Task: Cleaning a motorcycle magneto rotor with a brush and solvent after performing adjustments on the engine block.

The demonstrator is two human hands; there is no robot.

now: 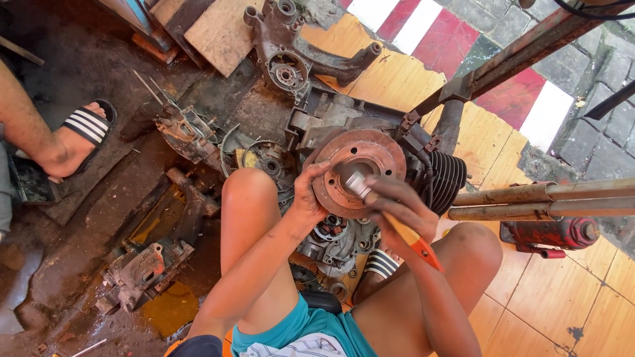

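1. My left hand grips the left rim of the rusty brake drum, fingers curled over its edge.
2. My right hand is closed around an orange-handled tool; its bright metal socket end sits at the drum's centre hole.
3. The drum sits on the greasy engine block, between my knees, just left of the finned cylinder.
4. Risk, as I judge it: the socket may slip off the centre, since the surfaces look oily and I hold the tool at a slant.
5. Risk: the drum could turn under my left hand if that grip loosens.
6. Drum face: reddish-brown rust, small holes ringing the hub, worn rim.
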